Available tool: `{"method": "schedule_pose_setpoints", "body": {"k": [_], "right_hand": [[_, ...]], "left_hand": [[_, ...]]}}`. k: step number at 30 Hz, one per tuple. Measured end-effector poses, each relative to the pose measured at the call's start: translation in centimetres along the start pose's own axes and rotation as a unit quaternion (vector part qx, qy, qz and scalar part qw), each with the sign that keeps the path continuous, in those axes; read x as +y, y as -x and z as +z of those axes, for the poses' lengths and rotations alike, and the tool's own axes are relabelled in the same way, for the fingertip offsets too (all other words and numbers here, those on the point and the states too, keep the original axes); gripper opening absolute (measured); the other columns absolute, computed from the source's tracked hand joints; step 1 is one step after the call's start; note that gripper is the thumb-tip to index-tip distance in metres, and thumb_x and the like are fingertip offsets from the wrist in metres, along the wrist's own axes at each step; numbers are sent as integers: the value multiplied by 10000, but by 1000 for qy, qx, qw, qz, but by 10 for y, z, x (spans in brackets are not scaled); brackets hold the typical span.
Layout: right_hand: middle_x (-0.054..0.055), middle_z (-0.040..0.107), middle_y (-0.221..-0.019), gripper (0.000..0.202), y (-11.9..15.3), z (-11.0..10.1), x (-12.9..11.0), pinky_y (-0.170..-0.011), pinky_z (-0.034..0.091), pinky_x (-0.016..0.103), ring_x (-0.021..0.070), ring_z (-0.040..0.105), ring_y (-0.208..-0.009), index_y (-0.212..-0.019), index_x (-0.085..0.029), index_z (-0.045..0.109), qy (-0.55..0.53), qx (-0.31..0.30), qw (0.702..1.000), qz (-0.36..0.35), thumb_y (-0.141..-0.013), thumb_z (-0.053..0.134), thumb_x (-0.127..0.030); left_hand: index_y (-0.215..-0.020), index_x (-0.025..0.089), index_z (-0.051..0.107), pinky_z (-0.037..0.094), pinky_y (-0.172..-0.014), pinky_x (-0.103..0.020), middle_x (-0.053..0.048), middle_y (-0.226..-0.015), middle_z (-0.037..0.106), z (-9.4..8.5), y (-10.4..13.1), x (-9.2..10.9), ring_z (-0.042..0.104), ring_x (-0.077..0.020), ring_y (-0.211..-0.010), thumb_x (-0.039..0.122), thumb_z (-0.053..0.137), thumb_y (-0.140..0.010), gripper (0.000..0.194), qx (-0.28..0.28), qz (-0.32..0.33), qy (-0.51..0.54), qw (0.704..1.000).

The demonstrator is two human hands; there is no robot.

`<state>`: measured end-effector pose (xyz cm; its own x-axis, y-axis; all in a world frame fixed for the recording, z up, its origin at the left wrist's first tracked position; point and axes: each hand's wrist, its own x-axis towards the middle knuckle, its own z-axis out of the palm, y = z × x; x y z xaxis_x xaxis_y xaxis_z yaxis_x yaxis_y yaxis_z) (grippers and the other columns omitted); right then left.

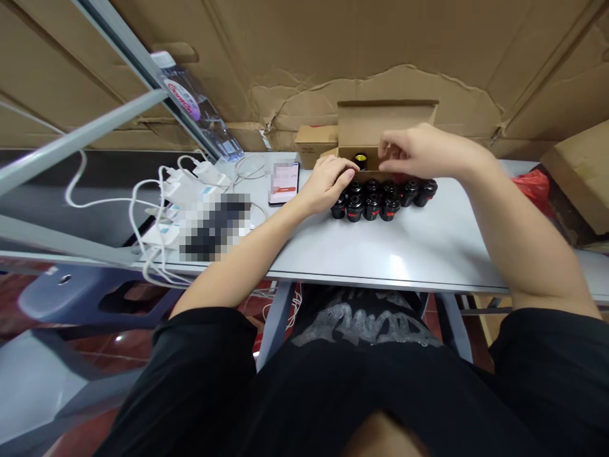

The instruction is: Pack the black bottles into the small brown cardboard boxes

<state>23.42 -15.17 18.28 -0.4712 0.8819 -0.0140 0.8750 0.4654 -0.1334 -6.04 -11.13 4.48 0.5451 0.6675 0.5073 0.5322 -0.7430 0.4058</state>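
Note:
An open cardboard box (pixel 385 122) stands at the back of the table, its lid raised. Inside it, a black round part (pixel 360 161) shows a yellow ring at its top. At the box's front left corner, my left hand (pixel 329 183) has its fingers bent over the edge and its thumb in front. Over the right side of the box hangs my right hand (pixel 413 151), fingers curled and thumb apart, with nothing visible between them. Several similar black parts with red marks (pixel 372 207) stand in rows before the box, close to my left thumb. My right hand hides part of the box.
A phone (pixel 284 184) lies left of my left hand. Further left are white chargers and cables (pixel 190 181), a water bottle (pixel 197 105) and a metal frame (pixel 124 47). A red plastic bag (pixel 535 189) and another carton (pixel 583 171) are at the right. The table edge (pixel 380 280) runs before me.

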Motion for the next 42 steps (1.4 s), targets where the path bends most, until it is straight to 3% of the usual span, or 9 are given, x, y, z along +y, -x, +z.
{"method": "schedule_pose_setpoints", "body": {"k": [5, 11, 16, 19, 24, 28, 31, 37, 42], "right_hand": [[255, 904, -1507, 517, -58, 18, -5, -1050, 639, 527, 503, 867, -1329, -1611, -183, 841, 49, 12, 998, 49, -1196, 820, -490], [340, 860, -1588, 615, -80, 36, -32, -1041, 658, 542, 519, 855, -1359, -1686, -98, 788, 70, 8, 994, 88, -1205, 742, -479], [240, 881, -1582, 558, -90, 31, -13, -1016, 649, 498, 447, 823, -1325, -1619, -190, 807, 48, -3, 998, 36, -1110, 787, -418], [205, 908, -1508, 610, -70, 11, -5, -1096, 637, 505, 424, 811, -1298, -1678, -193, 768, 14, 56, 998, 25, -1103, 745, -395], [192, 930, -1400, 412, 24, -8, 8, -1154, 656, 560, 391, 824, -1208, -1485, -236, 852, -93, 177, 979, 39, -1190, 610, -390], [186, 929, -1234, 350, 81, 25, 38, -1037, 731, 619, 420, 878, -1092, -1225, -299, 784, -255, 310, 916, 21, -925, 864, -461], [171, 914, -1379, 469, 97, 54, 57, -1168, 714, 728, 483, 876, -1323, -1129, -365, 692, -311, 355, 881, 15, -786, 920, -588], [190, 872, -1611, 711, 108, 66, 53, -1055, 700, 764, 524, 829, -1422, -1575, -482, 777, -262, 259, 927, 69, -903, 917, -664], [185, 874, -1480, 561, 108, 71, 47, -1061, 720, 726, 481, 840, -1392, -1479, -462, 748, -266, 302, 915, 28, -953, 819, -644]], "left_hand": [[-1504, 227, 842, 537, -1407, -599, -184, -1490, 914, 2, 1, 1, 802, -374, -1445, 830, 204, -1298, 902, 14, 9, 12, 1000], [-1487, 236, 835, 556, -1387, -593, -190, -1492, 920, 4, 2, 3, 820, -375, -1442, 827, 240, -1293, 861, 32, 7, 9, 999], [-1512, 241, 817, 559, -1393, -604, -186, -1492, 916, 2, 1, 5, 812, -377, -1444, 766, 320, -1303, 752, 19, -5, 3, 1000], [-1516, 236, 810, 572, -1389, -605, -189, -1476, 911, -1, 0, 7, 810, -375, -1432, 748, 346, -1305, 722, 9, -7, 7, 1000], [-1459, 241, 824, 580, -1399, -610, -187, -1478, 907, -4, -1, 9, 802, -369, -1444, 694, 359, -1308, 666, 0, -3, 12, 1000], [-1442, 235, 831, 577, -1415, -615, -191, -1490, 906, -4, -2, 8, 801, -367, -1461, 705, 349, -1307, 687, 1, 8, 19, 1000], [-1449, 238, 832, 608, -1382, -615, -195, -1470, 903, -5, 0, 7, 808, -368, -1432, 788, 316, -1303, 768, 5, 14, 27, 1000], [-1379, 299, 824, 582, -1399, -675, -175, -1423, 860, -11, 5, 11, 770, -387, -1461, 922, 179, -1274, 903, 90, -8, -24, 996], [-1274, 329, 812, 605, -1348, -705, -128, -1223, 837, -12, 12, 20, 775, -352, -1282, 846, 134, -1304, 853, 143, -18, -53, 988]]}}
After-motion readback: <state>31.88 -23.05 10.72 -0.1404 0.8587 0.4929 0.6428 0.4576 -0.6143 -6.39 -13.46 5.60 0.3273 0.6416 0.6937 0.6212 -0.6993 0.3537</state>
